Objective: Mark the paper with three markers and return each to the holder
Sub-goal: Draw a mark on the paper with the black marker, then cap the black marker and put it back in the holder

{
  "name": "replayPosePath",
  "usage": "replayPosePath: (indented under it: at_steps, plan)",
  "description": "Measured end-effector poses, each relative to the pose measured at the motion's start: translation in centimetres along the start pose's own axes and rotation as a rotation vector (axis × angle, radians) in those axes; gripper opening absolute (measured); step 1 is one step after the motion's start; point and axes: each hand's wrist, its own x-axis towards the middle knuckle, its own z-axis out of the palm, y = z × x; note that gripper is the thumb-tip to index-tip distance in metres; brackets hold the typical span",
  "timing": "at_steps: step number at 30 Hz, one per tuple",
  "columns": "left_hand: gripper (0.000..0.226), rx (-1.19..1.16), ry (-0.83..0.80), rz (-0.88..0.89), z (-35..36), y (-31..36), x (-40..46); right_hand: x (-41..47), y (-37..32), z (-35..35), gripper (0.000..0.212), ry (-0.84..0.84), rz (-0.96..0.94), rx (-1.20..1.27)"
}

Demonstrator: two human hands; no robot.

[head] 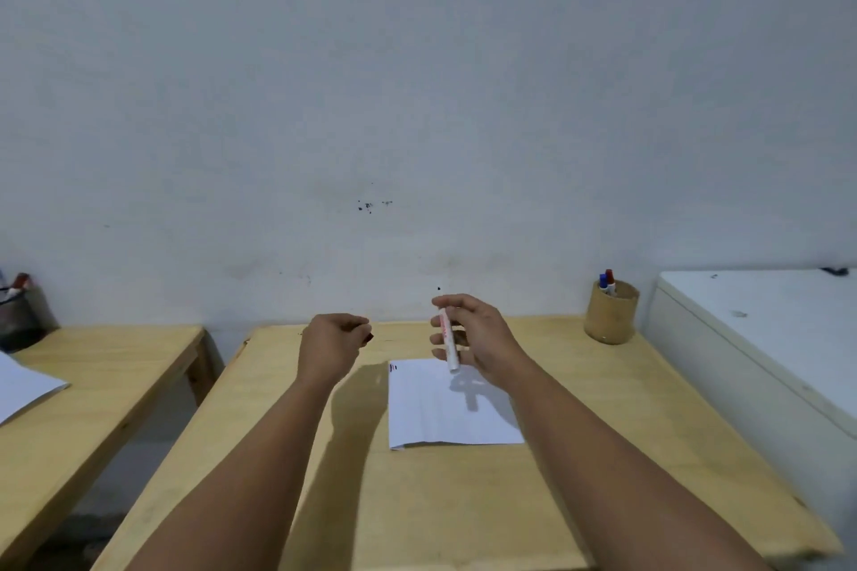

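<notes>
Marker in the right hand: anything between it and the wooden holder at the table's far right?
Nothing visible. The marker in the right hand has bare table between it and the holder, which already has two markers inside.

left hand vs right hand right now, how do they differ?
The right hand holds a white marker roughly upright above the paper; the left hand is closed around something small and dark red, likely the cap. The right hand's fingers are loosely spread; the left hand's are curled into a near fist. The right hand hovers over the paper, the left beside it. Both are raised off the table.
</notes>
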Motion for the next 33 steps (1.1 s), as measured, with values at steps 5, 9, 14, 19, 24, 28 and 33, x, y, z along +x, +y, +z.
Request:
replayPosePath:
  at_steps: [5,9,14,19,24,28,33]
  plan:
    - [0.01,-0.321,-0.005,-0.032,-0.3,5.6,-1.5,-2.9,-2.2,-0.4,0.015,0.015,-0.161,-0.274]
    - [0.011,-0.384,-0.017,0.014,-0.1,8.8,-3.0,-4.8,-3.6,-0.9,0.016,0.005,-0.267,-0.456]
    - [0.012,-0.357,-0.037,0.049,0.7,11.1,-4.7,-6.3,-4.7,-1.6,0.015,0.036,-0.323,-0.482]
    - [0.013,-0.343,-0.084,0.079,1.9,12.7,-5.9,-7.3,-5.5,-2.6,0.019,0.077,-0.335,-0.51]
    - [0.011,-0.332,-0.132,0.099,3.0,13.4,-6.5,-7.6,-5.8,-3.6,0.015,0.111,-0.336,-0.506]
    - [0.012,-0.325,-0.166,0.107,4.5,13.8,-6.7,-7.7,-5.9,-4.7,0.012,0.147,-0.355,-0.504]
    - [0.011,-0.393,-0.168,0.085,7.3,14.3,-6.8,-7.5,-5.5,-5.9,0.009,0.226,-0.389,-0.485]
